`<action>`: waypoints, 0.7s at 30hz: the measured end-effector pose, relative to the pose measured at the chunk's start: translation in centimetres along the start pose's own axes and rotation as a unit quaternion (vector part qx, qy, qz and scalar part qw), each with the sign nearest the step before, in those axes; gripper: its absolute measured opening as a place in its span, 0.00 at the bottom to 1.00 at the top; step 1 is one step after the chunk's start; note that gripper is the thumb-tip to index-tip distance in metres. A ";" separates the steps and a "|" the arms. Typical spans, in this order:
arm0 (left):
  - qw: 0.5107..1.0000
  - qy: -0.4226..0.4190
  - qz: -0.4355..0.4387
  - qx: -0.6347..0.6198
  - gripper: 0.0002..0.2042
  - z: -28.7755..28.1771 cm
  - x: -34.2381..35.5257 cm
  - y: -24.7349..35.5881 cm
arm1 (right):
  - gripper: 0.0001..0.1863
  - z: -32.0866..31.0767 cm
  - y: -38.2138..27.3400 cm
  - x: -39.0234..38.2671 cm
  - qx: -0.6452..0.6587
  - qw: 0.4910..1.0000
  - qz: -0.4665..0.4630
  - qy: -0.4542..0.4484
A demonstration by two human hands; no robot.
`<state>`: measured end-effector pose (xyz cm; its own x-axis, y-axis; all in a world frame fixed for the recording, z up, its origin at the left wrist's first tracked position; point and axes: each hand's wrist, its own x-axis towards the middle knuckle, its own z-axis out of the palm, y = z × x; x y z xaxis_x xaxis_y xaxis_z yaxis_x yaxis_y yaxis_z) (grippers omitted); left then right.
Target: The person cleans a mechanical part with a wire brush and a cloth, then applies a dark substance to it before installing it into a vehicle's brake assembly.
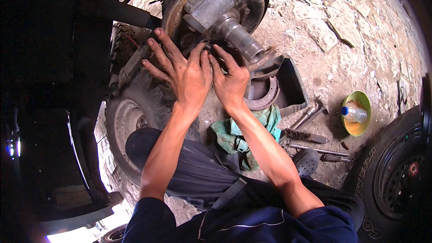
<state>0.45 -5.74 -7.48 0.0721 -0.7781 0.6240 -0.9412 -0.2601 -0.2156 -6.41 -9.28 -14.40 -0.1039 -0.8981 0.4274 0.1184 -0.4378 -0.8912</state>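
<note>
My left hand [186,76] and my right hand [231,83] meet just below a bare axle spindle [240,40] with a threaded end. Thumb and forefinger of the left are pinched around a small dark part, while its other fingers fan out. The right hand's fingertips close on the same spot, and the part is too small and too covered to name. Behind the spindle stands a round brake backing plate [256,6] with a grey metal block [211,6] on it. A rusty curved piece [263,59] sits beside the spindle's end.
An open dark box [294,81] holds a curved brake shoe [269,96]. Nearby lie a green rag [225,135], a hammer [320,105] and a wire brush [306,136]. A green bowl [368,103] holds a plastic bottle [355,114]. Tyred wheels stand left [123,117] and right [375,175].
</note>
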 end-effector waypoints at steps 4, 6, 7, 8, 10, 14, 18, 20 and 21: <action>1.000 -0.004 -0.003 0.003 0.10 0.2 -0.1 -0.1 | 0.15 -0.3 -0.7 0.4 -0.030 0.998 -0.058 -0.011; 1.000 -0.012 -0.005 -0.002 0.10 0.1 -0.1 -0.1 | 0.15 -0.6 -1.0 0.7 -0.050 0.996 -0.074 -0.022; 1.000 -0.015 -0.006 -0.005 0.10 0.1 -0.1 -0.1 | 0.15 -0.7 -1.0 0.7 -0.055 0.996 -0.071 -0.025; 1.000 -0.009 -0.008 -0.021 0.10 0.1 0.0 0.0 | 0.15 -0.7 -1.0 0.7 -0.059 0.996 -0.069 -0.028; 0.999 0.002 -0.013 -0.050 0.10 0.1 0.2 0.0 | 0.14 -0.6 -0.9 0.7 -0.068 0.996 -0.060 -0.017; 0.998 0.003 -0.003 -0.068 0.09 0.2 0.3 -0.1 | 0.12 0.0 -0.8 0.5 0.023 0.997 0.070 -0.010; 0.991 0.050 0.029 -0.124 0.08 0.6 0.4 -0.5 | 0.12 0.4 -1.3 0.7 0.001 0.995 0.099 0.026; 0.988 0.061 0.045 -0.136 0.08 0.5 0.4 -0.6 | 0.12 0.5 -1.8 0.7 0.015 0.992 0.122 0.029; 0.988 0.061 0.049 -0.134 0.11 0.2 0.4 -0.5 | 0.12 0.4 -1.9 0.7 0.017 0.992 0.122 0.028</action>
<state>1.06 -6.04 -7.23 -0.0493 -0.7139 0.6985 -0.9964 -0.0133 -0.0839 -6.35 -9.07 -12.33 -0.1221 -0.9742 0.1897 0.1804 -0.2098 -0.9610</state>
